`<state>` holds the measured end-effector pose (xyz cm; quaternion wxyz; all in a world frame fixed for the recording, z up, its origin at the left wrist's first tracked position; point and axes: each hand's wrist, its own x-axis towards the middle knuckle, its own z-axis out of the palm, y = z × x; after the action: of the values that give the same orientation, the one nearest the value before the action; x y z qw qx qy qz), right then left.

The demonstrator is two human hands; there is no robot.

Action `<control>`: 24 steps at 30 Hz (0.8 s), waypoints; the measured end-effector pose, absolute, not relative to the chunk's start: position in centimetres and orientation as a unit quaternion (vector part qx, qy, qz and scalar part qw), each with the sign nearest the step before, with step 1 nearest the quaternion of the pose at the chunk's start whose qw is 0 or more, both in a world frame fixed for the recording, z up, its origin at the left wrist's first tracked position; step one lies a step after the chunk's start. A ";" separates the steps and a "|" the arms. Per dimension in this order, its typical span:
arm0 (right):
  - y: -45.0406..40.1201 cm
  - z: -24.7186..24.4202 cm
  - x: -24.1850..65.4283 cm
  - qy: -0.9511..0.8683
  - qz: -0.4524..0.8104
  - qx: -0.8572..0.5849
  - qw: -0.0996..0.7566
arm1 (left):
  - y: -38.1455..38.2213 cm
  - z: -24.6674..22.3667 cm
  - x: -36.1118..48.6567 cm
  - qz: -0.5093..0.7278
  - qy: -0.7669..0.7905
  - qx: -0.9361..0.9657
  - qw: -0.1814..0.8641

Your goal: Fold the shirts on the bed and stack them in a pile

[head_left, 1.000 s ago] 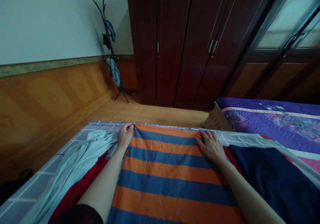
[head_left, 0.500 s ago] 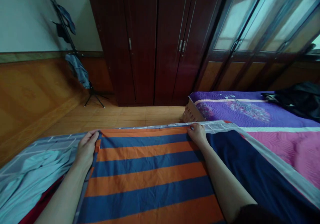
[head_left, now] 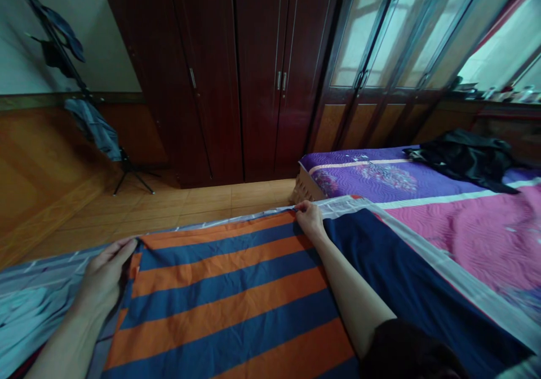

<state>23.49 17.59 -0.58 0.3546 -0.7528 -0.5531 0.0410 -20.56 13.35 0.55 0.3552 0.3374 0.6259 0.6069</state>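
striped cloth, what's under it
A grey, white-lined cover shows past the far and left edges of the striped cloth and seems to run beneath it. Anything else under there is hidden.

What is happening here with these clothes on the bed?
A person's left hand and right hand each pinch a far corner of an orange and blue striped cloth, which lies spread out between them. Dark blue fabric lies to the right of it, and a pale, crumpled cloth to the left.
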 end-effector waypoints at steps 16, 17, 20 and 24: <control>17.0 0.4 23.2 -0.531 0.079 -0.760 0.366 | 13.4 0.7 -23.6 0.266 0.700 0.650 0.128; 16.9 0.5 23.1 -0.529 0.076 -0.765 0.360 | 13.3 0.6 -23.6 0.244 0.695 0.673 0.067; 16.8 0.7 23.0 -0.525 0.067 -0.775 0.346 | 12.9 0.4 -23.5 0.214 0.662 0.716 -0.062; 17.0 0.7 23.0 -0.518 0.059 -0.785 0.335 | 12.7 0.0 -23.4 0.208 0.633 0.737 -0.119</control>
<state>23.03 16.96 0.71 0.3353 -0.7846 -0.5181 0.0588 -23.43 12.71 -0.01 -0.1185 0.7365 0.6327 0.2076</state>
